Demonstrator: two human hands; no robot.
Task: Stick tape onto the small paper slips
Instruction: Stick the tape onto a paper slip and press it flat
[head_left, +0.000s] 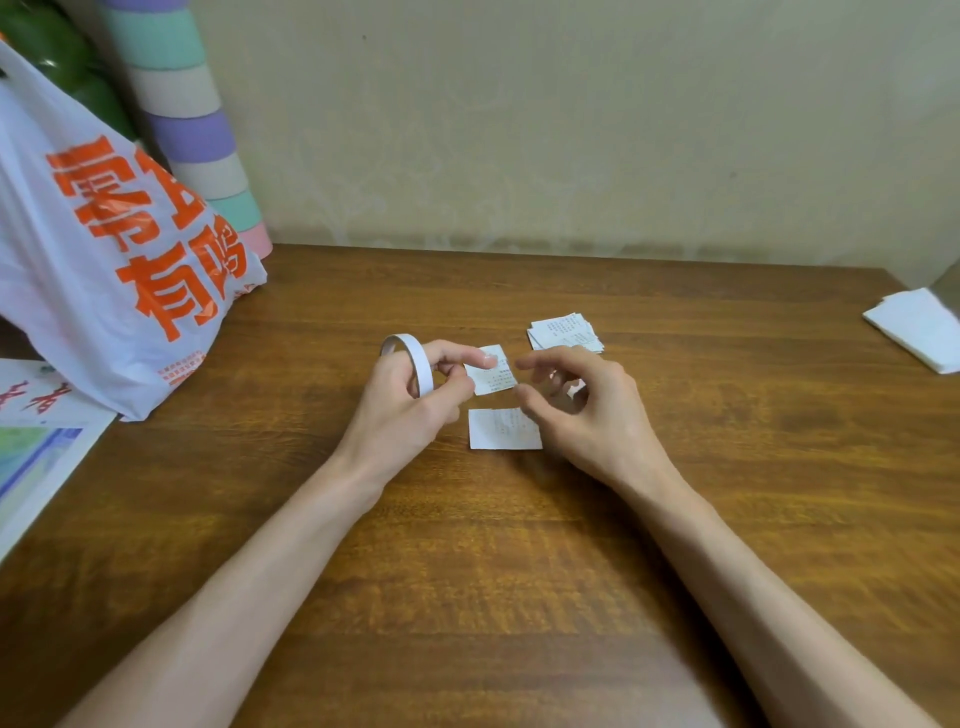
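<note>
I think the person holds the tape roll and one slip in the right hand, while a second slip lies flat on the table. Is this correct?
Not quite. The head view shows the tape roll and the slip in the left hand, not the right hand. The second slip does lie flat on the table.

Two hands (410, 400) (587, 405), one tape roll (415, 353), two loose paper slips (493, 374) (501, 430), one slip stack (565, 331), one plastic bag (78, 291)

Left hand (410, 400) pinches a small white printed paper slip (493, 376), thin white tape ring (413, 356) round its fingers. Another slip (501, 430) lies just beside that slip.
</note>
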